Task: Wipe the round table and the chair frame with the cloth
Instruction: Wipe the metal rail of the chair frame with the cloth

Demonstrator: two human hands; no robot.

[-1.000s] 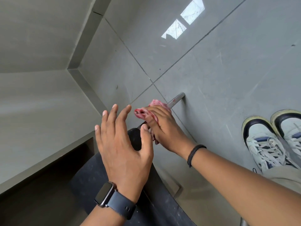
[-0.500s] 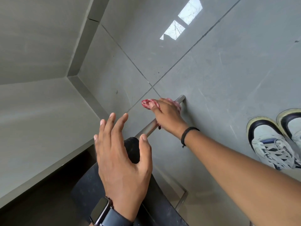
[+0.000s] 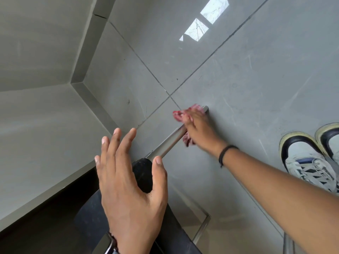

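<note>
A shiny metal chair leg [image 3: 169,141] runs from the black chair back [image 3: 143,173] down to the grey tiled floor. My right hand [image 3: 199,129] is wrapped around the lower part of that leg, shut on a red and white cloth [image 3: 180,114] that sticks out near the foot of the leg. My left hand [image 3: 128,186] hovers over the top of the black chair back with fingers spread, holding nothing. A watch sits on the left wrist, a black band on the right wrist. The round table is not in view.
White and dark sneakers [image 3: 310,158] stand on the floor at the right. A grey wall and skirting [image 3: 88,52] meet in a corner at upper left. A second thin chrome frame bar [image 3: 201,230] shows at the bottom, beside a dark ledge [image 3: 45,208].
My right hand has slid with the cloth down the metal leg, from near the chair back to near the foot. The left hand stayed over the chair back.
</note>
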